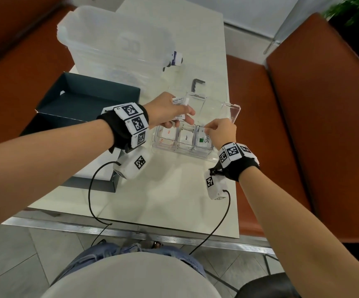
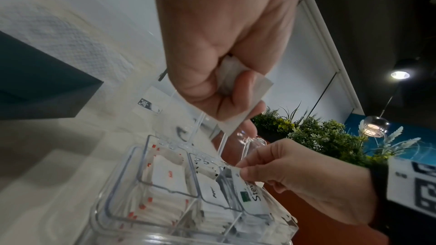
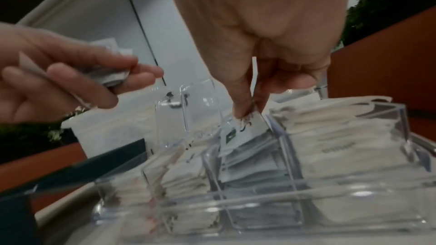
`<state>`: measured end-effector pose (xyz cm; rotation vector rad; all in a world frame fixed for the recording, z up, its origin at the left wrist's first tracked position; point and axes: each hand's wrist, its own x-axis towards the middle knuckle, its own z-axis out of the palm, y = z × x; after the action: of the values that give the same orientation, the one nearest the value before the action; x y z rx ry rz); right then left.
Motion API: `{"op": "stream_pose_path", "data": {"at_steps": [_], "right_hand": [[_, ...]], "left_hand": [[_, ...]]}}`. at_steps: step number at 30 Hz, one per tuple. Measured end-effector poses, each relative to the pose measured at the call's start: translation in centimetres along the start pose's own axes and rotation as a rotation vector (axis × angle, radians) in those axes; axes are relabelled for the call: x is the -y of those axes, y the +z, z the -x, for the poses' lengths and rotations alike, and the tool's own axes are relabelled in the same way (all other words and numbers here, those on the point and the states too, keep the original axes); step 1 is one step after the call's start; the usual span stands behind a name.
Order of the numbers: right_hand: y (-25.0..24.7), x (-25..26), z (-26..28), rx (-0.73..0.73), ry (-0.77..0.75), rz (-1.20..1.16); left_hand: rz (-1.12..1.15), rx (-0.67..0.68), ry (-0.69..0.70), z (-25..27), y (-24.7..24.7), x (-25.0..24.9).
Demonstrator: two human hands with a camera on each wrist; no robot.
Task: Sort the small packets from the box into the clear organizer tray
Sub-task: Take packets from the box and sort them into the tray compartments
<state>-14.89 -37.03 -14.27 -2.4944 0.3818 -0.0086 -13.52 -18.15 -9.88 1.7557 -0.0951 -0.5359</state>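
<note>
The clear organizer tray (image 1: 195, 157) sits mid-table, its near compartments stacked with white packets. My left hand (image 1: 168, 110) hovers over the tray's far left and grips a small bundle of white packets (image 1: 179, 107), also seen as packets (image 2: 245, 103) in the left wrist view. My right hand (image 1: 221, 130) pinches a Stevia packet (image 1: 205, 138) by its top edge, its lower end inside the near right compartment. In the right wrist view the Stevia packet (image 3: 243, 133) stands tilted on the stack there. The dark box (image 1: 84, 100) lies open to the left; its inside is partly hidden by my arm.
A large translucent storage bin (image 1: 114, 44) stands at the back of the table, with a small bottle (image 1: 175, 59) beside it. A dark L-shaped key (image 1: 197, 83) lies behind the tray. The tray's clear lid (image 1: 228, 110) stands open. Orange-brown benches (image 1: 303, 125) flank the table.
</note>
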Motion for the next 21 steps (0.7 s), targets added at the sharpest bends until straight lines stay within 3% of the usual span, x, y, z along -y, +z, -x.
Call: {"op": "stream_pose_path", "data": {"at_steps": [8, 13, 17, 21], "right_hand": [[0.1, 0.2, 0.5, -0.086, -0.058, 0.135], [-1.6, 3.4, 1.7, -0.145, -0.249, -0.209], [-2.2, 5.8, 2.9, 0.069, -0.282, -0.471], [-2.7, 6.0, 2.6, 0.126, -0.204, -0.547]], "left_hand": [[0.190, 0.064, -0.101, 0.6, -0.2, -0.4], [0.269, 0.147, -0.166, 0.6, 0.0, -0.7], [0.320, 0.119, -0.185, 0.4, 0.4, -1.0], [0.306, 0.124, -0.161, 0.5, 0.6, -1.2]]}}
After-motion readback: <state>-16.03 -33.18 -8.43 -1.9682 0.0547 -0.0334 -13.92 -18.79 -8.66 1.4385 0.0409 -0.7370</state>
